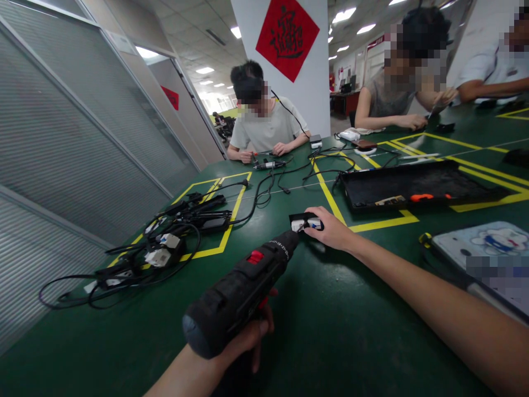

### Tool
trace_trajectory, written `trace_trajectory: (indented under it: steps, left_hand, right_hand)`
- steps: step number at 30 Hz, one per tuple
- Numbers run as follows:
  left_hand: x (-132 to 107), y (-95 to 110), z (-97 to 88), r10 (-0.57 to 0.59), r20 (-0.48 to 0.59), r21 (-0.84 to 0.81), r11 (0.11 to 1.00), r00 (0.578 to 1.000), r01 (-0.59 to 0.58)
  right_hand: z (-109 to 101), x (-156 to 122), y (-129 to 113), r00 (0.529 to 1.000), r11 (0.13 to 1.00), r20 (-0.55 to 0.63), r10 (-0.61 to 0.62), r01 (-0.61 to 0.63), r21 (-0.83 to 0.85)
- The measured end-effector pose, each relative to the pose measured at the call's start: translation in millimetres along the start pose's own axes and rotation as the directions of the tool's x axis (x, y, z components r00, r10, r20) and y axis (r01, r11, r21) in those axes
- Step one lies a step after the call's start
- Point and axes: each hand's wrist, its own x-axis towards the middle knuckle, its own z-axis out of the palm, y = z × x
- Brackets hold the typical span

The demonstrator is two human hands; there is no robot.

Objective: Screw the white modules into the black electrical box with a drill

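My left hand [248, 336] is wrapped around the handle of a black cordless drill [243, 292] with a red switch on top. The drill points away from me, and its front end reaches a small black case with white parts inside [305, 223]. My right hand [328, 229] grips that case at its right end, thumb and fingers closed on it, on the green table [314, 320]. Whether the bit touches a screw is too small to tell.
Tangled black cables and adapters [165, 248] lie at the left. A black tray [417, 184] with an orange item stands at the right, near a blue patterned case [487, 259]. Across the table a person [268, 127] handles a tool; others sit at the far right.
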Motion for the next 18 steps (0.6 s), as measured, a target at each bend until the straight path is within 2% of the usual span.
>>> trace_trajectory:
  steps: [4, 18]
  left_hand:
    - [-2.7, -4.7, -3.4, 0.038, 0.033, 0.047, 0.998, 0.999, -0.039]
    - [-1.2, -3.6, -4.5, 0.010, 0.041, 0.081, 0.997, 0.999, -0.013]
  right_hand:
    - [-0.1, 0.1, 0.1, 1.000, 1.000, 0.006, 0.013, -0.013, 0.027]
    - [-0.8, 1.2, 4.3, 0.999, 0.996, 0.017, 0.030, -0.032, 0.083]
